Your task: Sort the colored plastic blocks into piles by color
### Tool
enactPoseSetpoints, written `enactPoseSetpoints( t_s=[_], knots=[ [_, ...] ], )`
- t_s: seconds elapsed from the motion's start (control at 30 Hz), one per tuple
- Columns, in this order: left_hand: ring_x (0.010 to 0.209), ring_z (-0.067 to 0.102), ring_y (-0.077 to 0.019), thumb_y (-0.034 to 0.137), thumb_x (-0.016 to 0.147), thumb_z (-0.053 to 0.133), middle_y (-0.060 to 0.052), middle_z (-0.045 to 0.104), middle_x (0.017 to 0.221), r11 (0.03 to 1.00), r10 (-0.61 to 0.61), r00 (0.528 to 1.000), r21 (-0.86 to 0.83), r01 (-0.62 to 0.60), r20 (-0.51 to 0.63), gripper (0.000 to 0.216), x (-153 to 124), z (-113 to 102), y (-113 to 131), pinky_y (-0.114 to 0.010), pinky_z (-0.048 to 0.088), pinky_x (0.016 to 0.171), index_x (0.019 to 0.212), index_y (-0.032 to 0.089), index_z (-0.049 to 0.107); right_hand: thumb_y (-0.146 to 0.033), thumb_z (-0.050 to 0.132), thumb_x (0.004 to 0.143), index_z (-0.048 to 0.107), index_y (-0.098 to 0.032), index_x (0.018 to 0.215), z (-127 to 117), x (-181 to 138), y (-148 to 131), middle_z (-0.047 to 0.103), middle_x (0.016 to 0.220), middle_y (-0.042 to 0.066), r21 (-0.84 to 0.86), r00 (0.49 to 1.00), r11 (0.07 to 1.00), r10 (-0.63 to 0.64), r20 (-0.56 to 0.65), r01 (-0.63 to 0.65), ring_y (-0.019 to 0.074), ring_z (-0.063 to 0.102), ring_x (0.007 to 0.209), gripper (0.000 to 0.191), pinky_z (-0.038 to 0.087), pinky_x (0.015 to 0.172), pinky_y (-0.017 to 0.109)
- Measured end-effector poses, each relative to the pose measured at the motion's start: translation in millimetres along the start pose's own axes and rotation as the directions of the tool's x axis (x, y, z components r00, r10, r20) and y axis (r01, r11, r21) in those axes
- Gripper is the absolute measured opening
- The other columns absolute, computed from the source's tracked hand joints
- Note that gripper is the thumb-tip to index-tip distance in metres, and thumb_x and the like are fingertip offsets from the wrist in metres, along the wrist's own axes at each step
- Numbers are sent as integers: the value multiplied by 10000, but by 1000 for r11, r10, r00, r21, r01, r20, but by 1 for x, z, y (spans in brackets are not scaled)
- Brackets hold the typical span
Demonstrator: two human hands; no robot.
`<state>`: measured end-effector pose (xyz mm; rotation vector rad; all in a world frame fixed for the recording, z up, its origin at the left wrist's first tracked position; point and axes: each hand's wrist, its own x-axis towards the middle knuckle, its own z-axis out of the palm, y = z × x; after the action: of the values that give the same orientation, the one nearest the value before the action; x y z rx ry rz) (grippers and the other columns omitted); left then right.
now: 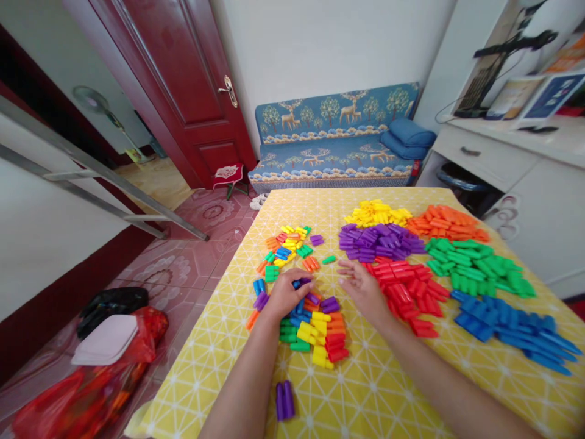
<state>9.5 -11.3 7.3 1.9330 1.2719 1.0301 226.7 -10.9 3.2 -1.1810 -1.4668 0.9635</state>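
My left hand (287, 294) is curled over a blue plastic piece (301, 283) at the top of a mixed heap of coloured pieces (315, 332) on the yellow tablecloth (365, 390). My right hand (361, 285) lies beside it with fingers stretched out, holding nothing, its edge against the red pile (406, 286). Sorted piles lie to the right: yellow (378, 213), purple (379, 241), orange (445, 223), green (475, 263) and blue (503, 320). Another mixed scatter (287, 247) lies beyond my left hand. A purple pair (284, 400) sits alone near the front.
The table's left edge drops to a tiled floor with a red bag (86, 378) and black items (109, 305). A blue sofa (338, 146) stands behind the table, a red door (183, 85) at left, white cabinets (516, 171) at right.
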Motion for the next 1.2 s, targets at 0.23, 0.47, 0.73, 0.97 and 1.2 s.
enactPoseSetpoints(
  t_s=[0.23,0.47,0.73,0.97,1.2],
  knots=[
    [824,660,-185,294,826,637,-59,726,876,998,-64,997,3,65,-46,181,0,0,1,-300,504,779,911,163,728,-155,577,769,570,-209,1143,35,-36,14,601,1188,82,-212,983,960,-171,66,181,226,542,1146,377,430,1004,421],
    [854,656,-204,409,945,423,-78,728,865,999,8,1000,-48,-9,-26,405,0,-9,20,-337,492,826,930,147,731,-245,569,834,575,-214,1147,31,-36,8,628,1141,78,-156,987,975,-148,65,157,221,586,1066,315,471,937,397],
    [793,659,-187,401,814,659,-59,726,808,981,27,997,-188,-41,-75,245,7,-11,44,-298,496,763,900,185,737,-352,529,886,590,-214,1110,30,-33,9,654,1107,77,34,999,999,-34,6,34,205,621,1022,270,500,904,370],
    [348,282,-61,504,890,519,99,253,366,569,-314,792,-771,-285,-524,388,24,-4,57,-205,386,495,719,172,623,-375,533,884,602,-203,1108,30,-33,4,671,1087,85,-11,997,998,-64,34,64,208,632,994,291,504,871,363],
    [385,265,-53,398,918,494,98,197,424,348,-423,849,-922,-170,-316,323,3,-29,58,-200,427,560,694,178,571,-369,516,897,602,-200,1098,29,-32,5,676,1073,84,-23,997,997,-70,35,71,206,634,976,276,507,853,362]
  ],
)
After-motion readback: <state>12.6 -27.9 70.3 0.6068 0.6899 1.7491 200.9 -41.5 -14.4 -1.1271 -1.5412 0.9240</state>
